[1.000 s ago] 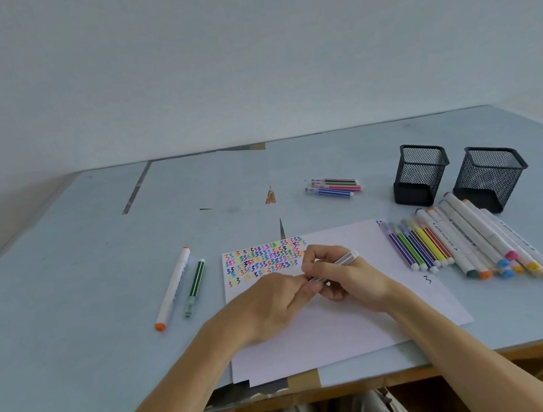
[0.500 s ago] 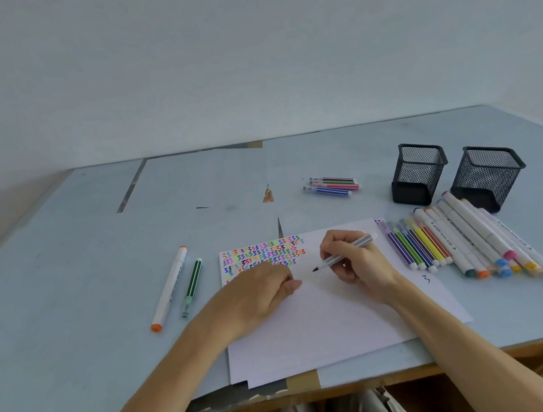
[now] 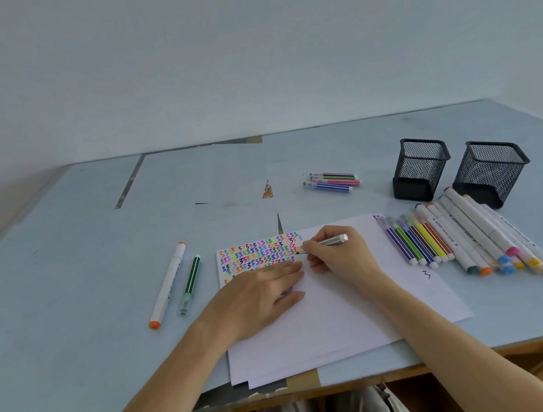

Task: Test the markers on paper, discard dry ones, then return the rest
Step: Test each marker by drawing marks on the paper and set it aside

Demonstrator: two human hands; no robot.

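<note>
My right hand (image 3: 341,259) grips a thin grey marker (image 3: 331,241) with its tip down on the white paper (image 3: 339,314), at the right end of a block of coloured squiggles (image 3: 259,252). Flat on the paper just below those squiggles lies my left hand (image 3: 261,297), its fingers straight. To the right of the sheet, a row of thin striped markers (image 3: 416,242) sits beside several thick white markers (image 3: 488,236). An orange-capped white marker (image 3: 168,285) and a green marker (image 3: 191,282) lie to the left of the paper.
Two black mesh pen cups (image 3: 420,169) (image 3: 488,172) stand at the back right. Three thin markers (image 3: 332,182) lie further back, behind the paper. The table's front edge (image 3: 455,352) runs just below the sheet, with my legs under it.
My hands have come apart after pulling the cap off. The right hand brought the marker tip up to the squiggle block, and the left hand flattened onto the paper.
</note>
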